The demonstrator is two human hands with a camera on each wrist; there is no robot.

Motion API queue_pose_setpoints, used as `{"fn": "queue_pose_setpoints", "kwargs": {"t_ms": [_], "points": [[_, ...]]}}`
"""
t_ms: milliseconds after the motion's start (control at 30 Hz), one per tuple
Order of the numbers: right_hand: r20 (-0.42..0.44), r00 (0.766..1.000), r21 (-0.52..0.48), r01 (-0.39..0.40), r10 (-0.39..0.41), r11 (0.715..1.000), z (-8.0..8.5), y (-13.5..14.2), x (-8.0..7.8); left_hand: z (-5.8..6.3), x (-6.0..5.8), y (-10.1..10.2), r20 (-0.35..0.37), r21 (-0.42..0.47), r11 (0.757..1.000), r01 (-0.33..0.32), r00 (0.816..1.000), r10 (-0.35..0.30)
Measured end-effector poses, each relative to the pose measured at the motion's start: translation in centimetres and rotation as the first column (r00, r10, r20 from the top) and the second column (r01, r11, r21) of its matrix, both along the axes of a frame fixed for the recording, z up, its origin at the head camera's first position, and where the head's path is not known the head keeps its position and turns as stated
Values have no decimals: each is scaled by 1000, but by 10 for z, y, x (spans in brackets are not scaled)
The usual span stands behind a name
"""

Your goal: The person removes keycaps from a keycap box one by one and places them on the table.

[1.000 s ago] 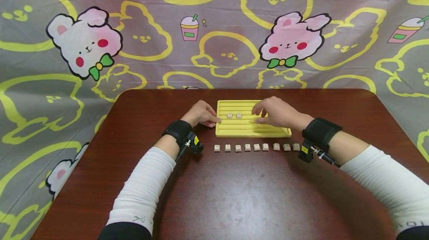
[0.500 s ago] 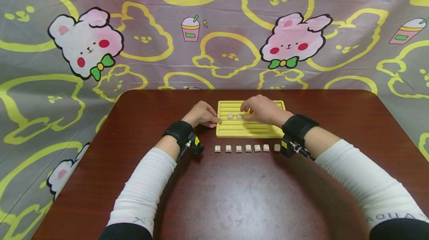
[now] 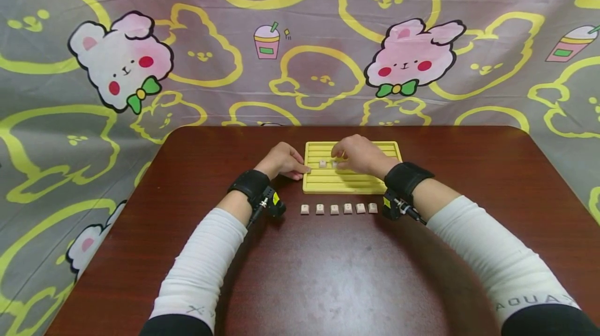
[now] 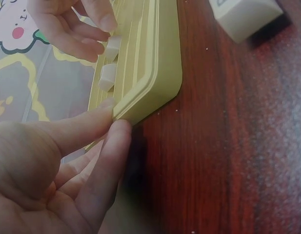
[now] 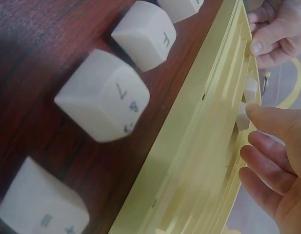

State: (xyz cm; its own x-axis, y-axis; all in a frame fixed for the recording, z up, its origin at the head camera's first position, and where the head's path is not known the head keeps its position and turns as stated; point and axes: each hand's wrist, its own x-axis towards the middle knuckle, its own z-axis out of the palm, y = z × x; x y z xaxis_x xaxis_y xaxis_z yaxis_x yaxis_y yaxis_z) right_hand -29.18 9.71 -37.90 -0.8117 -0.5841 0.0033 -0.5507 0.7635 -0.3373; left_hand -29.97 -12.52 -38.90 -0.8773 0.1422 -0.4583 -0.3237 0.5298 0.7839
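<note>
A yellow grooved tray [image 3: 347,188] lies flat toward the back of the table. My left hand [image 3: 284,161] pinches its left edge near a corner, thumb on top and fingers below, as the left wrist view shows. Two pale keycaps sit side by side in one groove: a left keycap [image 3: 322,164] and a right keycap [image 4: 112,48]. Over the tray, my right hand [image 3: 362,154] reaches the right keycap; its thumb [image 5: 267,118] touches that keycap's side. The other fingers are spread apart from the thumb, and the hand partly hides this keycap in the head view.
Several more keycaps [image 3: 334,210] stand in a row on the dark red-brown table [image 3: 356,273], just in front of the tray. My right wrist hides the row's right end. A patterned curtain [image 3: 300,81] hangs behind the table.
My right hand has moved left across the tray to the right keycap, which now sits slightly closer to the left one. The left hand has kept its hold on the tray's edge.
</note>
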Motion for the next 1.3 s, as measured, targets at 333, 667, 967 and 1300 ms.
{"fn": "queue_pose_setpoints", "kwargs": {"t_ms": [333,667,967,1300], "points": [[2,1000,3,-3,3,1000,-4,-4,0,1,1,0,-8,2,1000,1,1000,-1],[-3,1000,11,9,-9,1000,-7,-7,0,0,0,1,-6,-7,1000,0,1000,0],[-1,1000,15,20,-20,1000,-6,-9,1,-1,-1,0,-5,-8,1000,1,1000,-1],[-14,1000,7,13,-13,1000,-5,-8,1,0,-1,1,-3,-9,1000,-1,1000,1]]}}
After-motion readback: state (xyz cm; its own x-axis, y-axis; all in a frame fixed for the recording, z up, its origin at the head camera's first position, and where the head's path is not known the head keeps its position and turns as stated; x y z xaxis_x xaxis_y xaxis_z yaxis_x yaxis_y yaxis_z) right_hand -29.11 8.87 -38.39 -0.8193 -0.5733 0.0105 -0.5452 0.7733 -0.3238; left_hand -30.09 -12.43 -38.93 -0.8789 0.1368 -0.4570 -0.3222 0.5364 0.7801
